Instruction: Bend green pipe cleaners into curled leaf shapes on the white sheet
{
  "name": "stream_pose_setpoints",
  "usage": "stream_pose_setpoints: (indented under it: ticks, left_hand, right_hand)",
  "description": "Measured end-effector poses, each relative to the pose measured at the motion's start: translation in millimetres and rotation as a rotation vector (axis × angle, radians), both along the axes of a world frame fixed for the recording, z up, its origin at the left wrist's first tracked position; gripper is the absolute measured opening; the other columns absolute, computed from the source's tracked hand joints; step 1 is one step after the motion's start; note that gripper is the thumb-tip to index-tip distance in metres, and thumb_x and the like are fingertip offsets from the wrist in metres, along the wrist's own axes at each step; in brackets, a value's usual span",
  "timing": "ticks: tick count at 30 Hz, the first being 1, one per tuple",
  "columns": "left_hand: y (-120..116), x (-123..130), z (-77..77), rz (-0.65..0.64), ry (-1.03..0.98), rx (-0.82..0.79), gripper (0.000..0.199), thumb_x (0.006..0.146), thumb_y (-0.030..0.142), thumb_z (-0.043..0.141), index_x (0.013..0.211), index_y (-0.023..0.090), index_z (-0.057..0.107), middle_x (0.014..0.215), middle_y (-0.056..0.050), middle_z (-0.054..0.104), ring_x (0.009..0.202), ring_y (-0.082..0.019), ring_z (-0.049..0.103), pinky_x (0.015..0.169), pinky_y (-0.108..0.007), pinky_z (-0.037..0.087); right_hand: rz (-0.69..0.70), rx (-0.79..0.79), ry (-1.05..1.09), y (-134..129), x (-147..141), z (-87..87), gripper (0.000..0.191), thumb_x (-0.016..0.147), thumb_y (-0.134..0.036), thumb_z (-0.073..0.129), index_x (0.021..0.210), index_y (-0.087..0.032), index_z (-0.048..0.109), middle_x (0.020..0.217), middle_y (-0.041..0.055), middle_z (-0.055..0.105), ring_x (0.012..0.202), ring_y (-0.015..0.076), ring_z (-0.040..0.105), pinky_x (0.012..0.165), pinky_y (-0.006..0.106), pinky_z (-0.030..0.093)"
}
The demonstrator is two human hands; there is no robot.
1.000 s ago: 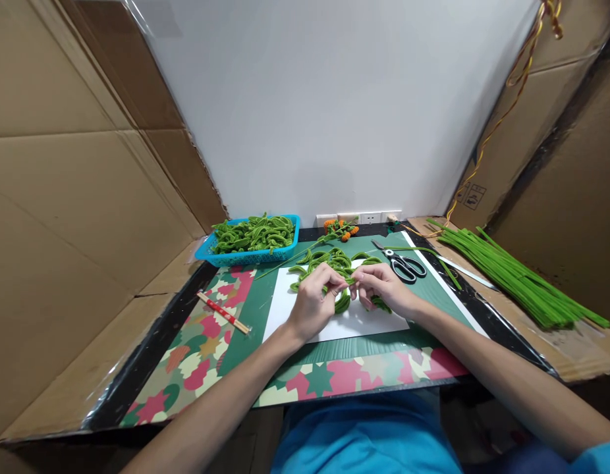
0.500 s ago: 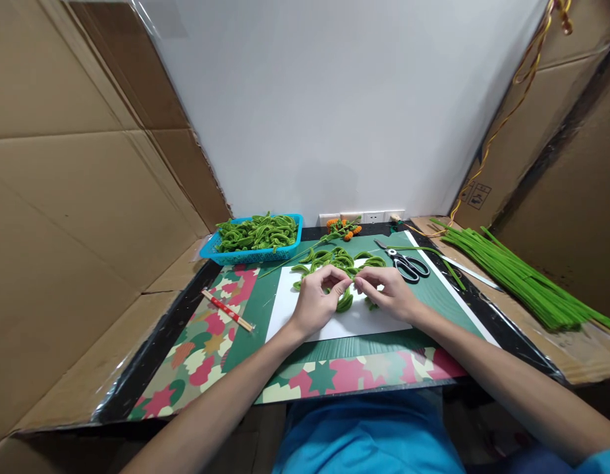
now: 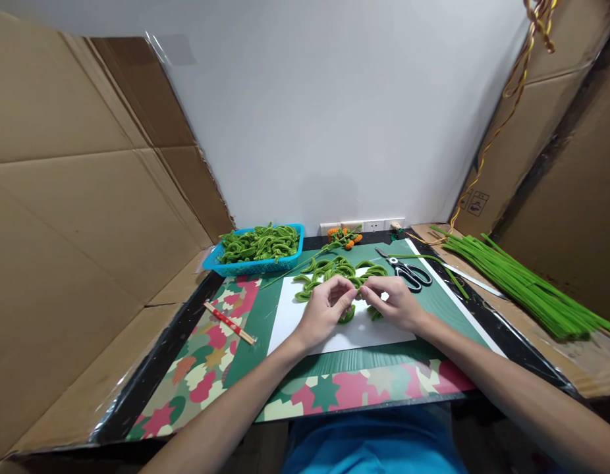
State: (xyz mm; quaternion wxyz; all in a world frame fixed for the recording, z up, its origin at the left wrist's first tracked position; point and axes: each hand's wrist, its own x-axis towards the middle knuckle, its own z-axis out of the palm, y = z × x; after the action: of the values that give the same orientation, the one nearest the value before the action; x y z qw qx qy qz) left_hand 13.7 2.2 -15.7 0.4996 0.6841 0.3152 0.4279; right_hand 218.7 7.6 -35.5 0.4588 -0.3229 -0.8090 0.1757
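My left hand [image 3: 329, 309] and my right hand [image 3: 391, 303] meet fingertip to fingertip above a white sheet of paper [image 3: 290, 322]. Both are closed in a pinch on a short green pipe cleaner piece [image 3: 358, 288], mostly covered by the fingers. Curved green pipe cleaner pieces [image 3: 329, 266] lie in a loose pile just beyond my hands. More of them, a small bunch [image 3: 348, 315], show on the paper between my hands. Black-handled scissors [image 3: 411, 273] rest to the right of the pile, beyond my right hand.
A blue basket [image 3: 246, 267] heaped with green pieces stands back left. Orange flowers on a green stem [image 3: 345, 237] lie at the back. Wrapped chopsticks [image 3: 230, 322] are at left. Long green pipe cleaners [image 3: 522, 283] lie on cardboard at right. Cardboard walls [image 3: 72, 217] flank the table.
The camera view has tilted slightly, so the scene sits a little lower. My hands stay together in a pinch, and more green shows between the fingertips.
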Motion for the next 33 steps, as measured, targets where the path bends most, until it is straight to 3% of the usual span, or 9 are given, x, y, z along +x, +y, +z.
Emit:
stream_pose_setpoints:
  ticks: [12, 20, 25, 30, 33]
  left_hand:
    - [1, -3, -0.4, 0.054, 0.151, 0.143, 0.025, 0.099, 0.041, 0.068, 0.097, 0.017, 0.072, 0.089, -0.004, 0.07, 0.08, -0.016, 0.062, 0.074, -0.027, 0.048]
    - [6, -2, -2.8, 0.005, 0.004, -0.002, 0.033, 0.091, 0.047, 0.077, 0.093, 0.015, 0.069, 0.079, -0.002, 0.065, 0.069, -0.014, 0.056, 0.064, -0.024, 0.045]
    - [6, -1, -1.6, 0.023, 0.01, 0.032, 0.03, 0.09, 0.045, 0.078, 0.092, 0.015, 0.071, 0.08, -0.003, 0.068, 0.072, -0.014, 0.059, 0.066, -0.024, 0.047]
    - [4, 0, -0.1, 0.047, 0.027, 0.072, 0.027, 0.092, 0.042, 0.077, 0.098, 0.015, 0.075, 0.087, -0.005, 0.073, 0.078, -0.016, 0.065, 0.072, -0.025, 0.051]
    - [4, 0, -2.7, 0.12, 0.036, 0.112, 0.03, 0.087, 0.04, 0.083, 0.103, 0.016, 0.077, 0.088, -0.005, 0.074, 0.079, -0.016, 0.066, 0.073, -0.026, 0.053]
  right_hand:
    - [-0.031, 0.021, -0.019, 4, -3, -6.7, 0.042, 0.105, -0.03, 0.049, 0.064, -0.021, 0.048, 0.055, -0.003, 0.05, 0.049, 0.0106, 0.042, 0.053, 0.027, 0.03]
    - [0.013, -0.022, -0.01, 0, -1, 1.1, 0.032, 0.107, -0.034, 0.05, 0.08, -0.02, 0.06, 0.065, -0.0007, 0.058, 0.056, 0.0126, 0.049, 0.057, 0.026, 0.037]
    - [-0.045, -0.016, 0.012, -3, -2, 3.1, 0.028, 0.105, -0.037, 0.054, 0.083, -0.021, 0.063, 0.065, -0.0003, 0.058, 0.055, 0.0133, 0.05, 0.053, 0.026, 0.038]
    - [-0.031, -0.102, 0.107, -4, -3, 5.3, 0.033, 0.104, -0.042, 0.055, 0.079, -0.021, 0.06, 0.061, -0.0015, 0.055, 0.051, 0.0123, 0.048, 0.049, 0.025, 0.037]
    - [0.001, -0.238, 0.236, -3, -4, 5.7, 0.038, 0.103, -0.048, 0.058, 0.077, -0.021, 0.057, 0.059, -0.0025, 0.053, 0.049, 0.0113, 0.045, 0.047, 0.025, 0.034]
